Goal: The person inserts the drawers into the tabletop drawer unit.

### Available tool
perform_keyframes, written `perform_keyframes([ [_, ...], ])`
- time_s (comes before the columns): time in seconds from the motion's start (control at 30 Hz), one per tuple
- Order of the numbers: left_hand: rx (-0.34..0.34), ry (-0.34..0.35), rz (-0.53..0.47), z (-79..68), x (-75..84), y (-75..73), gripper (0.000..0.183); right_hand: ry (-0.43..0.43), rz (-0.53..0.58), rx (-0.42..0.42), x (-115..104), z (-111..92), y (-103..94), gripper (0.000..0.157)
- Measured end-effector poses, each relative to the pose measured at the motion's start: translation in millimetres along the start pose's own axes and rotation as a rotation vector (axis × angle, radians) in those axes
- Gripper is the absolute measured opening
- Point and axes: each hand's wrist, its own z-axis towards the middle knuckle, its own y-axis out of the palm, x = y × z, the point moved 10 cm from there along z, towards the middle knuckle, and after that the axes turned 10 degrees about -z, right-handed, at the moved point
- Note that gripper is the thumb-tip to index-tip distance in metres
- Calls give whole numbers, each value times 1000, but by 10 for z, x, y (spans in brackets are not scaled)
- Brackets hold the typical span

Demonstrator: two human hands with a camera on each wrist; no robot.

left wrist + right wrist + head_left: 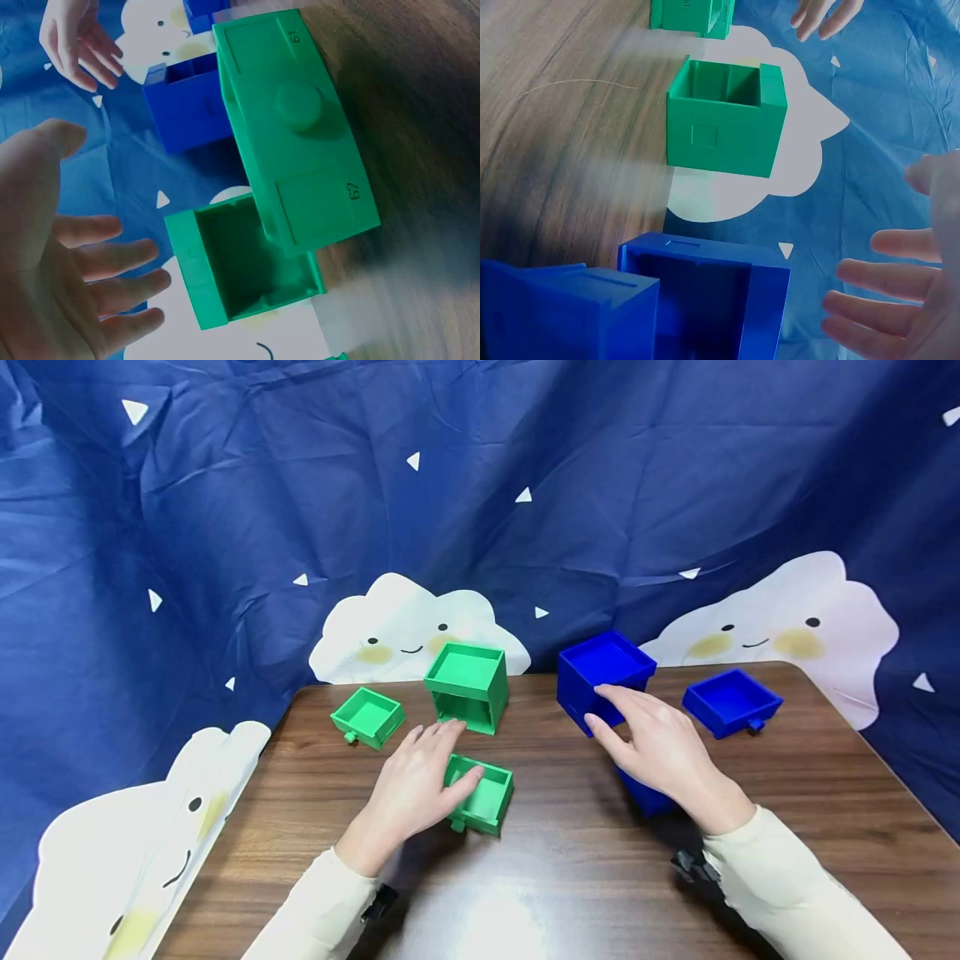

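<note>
My left hand [416, 785] hovers beside and partly over a green drawer [483, 797] with a round knob. Its fingers are spread and hold nothing, as the left wrist view also shows. Behind that drawer stands a green box [468, 681] with an open front. My right hand [660, 735] is above a blue drawer [645, 793], which it partly hides, and in front of a blue box [603, 677]. In the right wrist view its fingers [881, 277] are extended, apart from the blue box [769, 300] and the blue drawer [570, 315].
A smaller green drawer [367, 717] lies at the left of the green box. At the far right is another blue drawer [733, 702] with its knob facing forward. Everything stands on a brown wooden table [585, 877], with a blue cloth [465, 485] hanging behind it.
</note>
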Motion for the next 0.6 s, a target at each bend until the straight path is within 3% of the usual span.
perform_keyframes([
  [0.2, 47, -25, -52, -61, -53, -70, 58, 38, 57, -39, -25, 68, 60, 40],
  [0.6, 148, 12, -104, -167, -115, -192, 39, 82, 225, -103, 3, 231, 294, 38],
])
